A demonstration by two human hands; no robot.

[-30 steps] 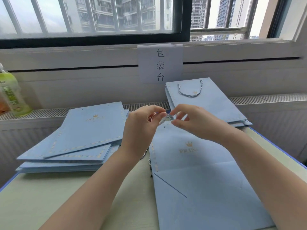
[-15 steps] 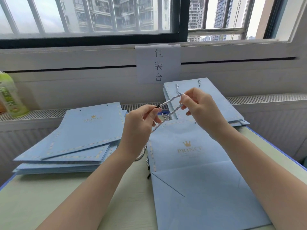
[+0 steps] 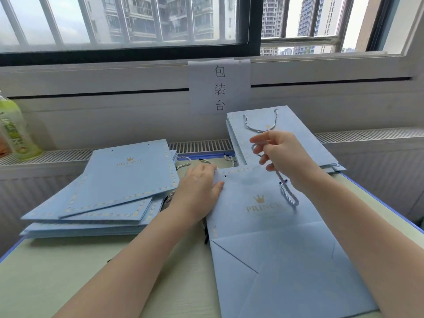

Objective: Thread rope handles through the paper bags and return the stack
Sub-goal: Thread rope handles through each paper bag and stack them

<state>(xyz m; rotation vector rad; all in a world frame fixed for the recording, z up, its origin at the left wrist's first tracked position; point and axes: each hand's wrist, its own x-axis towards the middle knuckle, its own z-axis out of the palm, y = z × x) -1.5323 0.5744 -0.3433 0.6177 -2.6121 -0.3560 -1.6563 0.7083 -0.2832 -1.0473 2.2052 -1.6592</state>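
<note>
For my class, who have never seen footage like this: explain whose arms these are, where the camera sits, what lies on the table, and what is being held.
There is no machine here: a person wears a camera on the head, looking down at their own bare arms. The left hand grips the top edge of a flat blue paper bag printed "PRINCE". The right hand pinches a twisted rope handle that hangs down onto that bag. On the pale green table, a stack of bags without handles lies at the left; bags with a handle fitted lie behind. A green drink bottle stands on the sill.
</note>
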